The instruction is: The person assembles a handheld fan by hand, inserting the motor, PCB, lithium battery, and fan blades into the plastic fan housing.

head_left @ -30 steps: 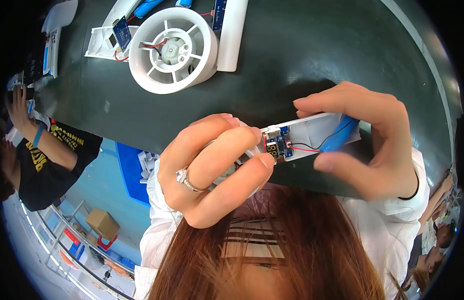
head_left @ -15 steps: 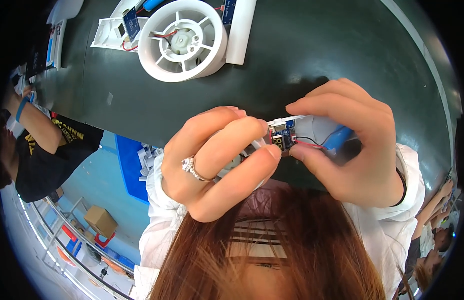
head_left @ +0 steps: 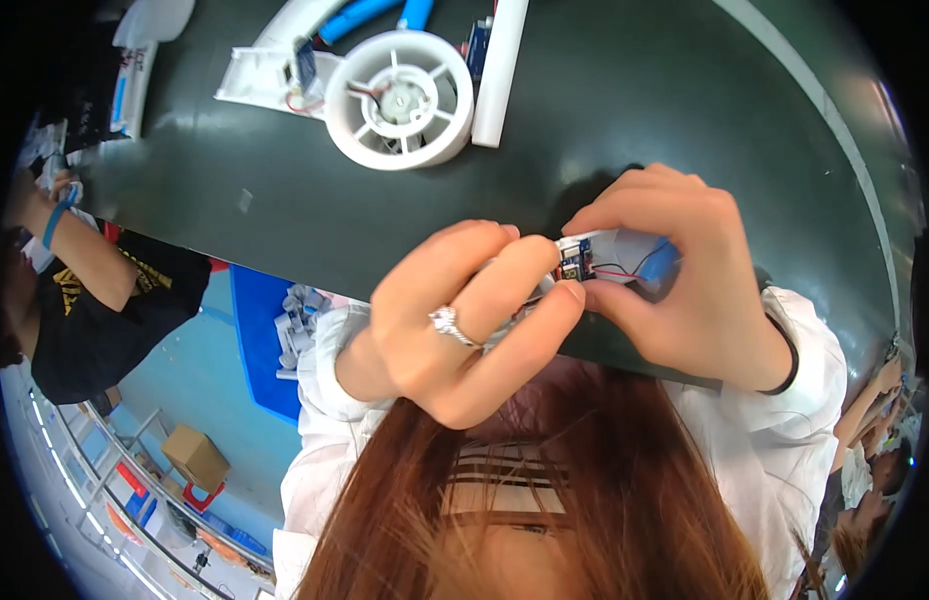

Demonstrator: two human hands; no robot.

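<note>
A small blue circuit board (head_left: 577, 259) with a display sits in a white plastic casing (head_left: 610, 243) between my hands. Red and black wires run from the board to a blue cylindrical cell (head_left: 660, 262) inside the curve of my right hand. My left hand (head_left: 475, 325), wearing a ring, pinches the casing's left end; its fingers hide most of that part. With thumb and fingertips, my right hand (head_left: 685, 270) grips the casing from its far and near edges beside the board. Both hands are close together above the table's near edge.
A round white fan housing (head_left: 460, 130) with a motor stands on the dark green table (head_left: 625, 80). Beside it lie a white tube (head_left: 501, 85), an open white casing (head_left: 247, 75) and blue cells (head_left: 360, 18). A blue bin (head_left: 255, 340) holds grey parts. A co-worker's arm (head_left: 90, 250) is at left.
My left hand has shifted right, closer to my right hand, and now covers more of the board. The fan housing appears smaller and farther right as the view shifts.
</note>
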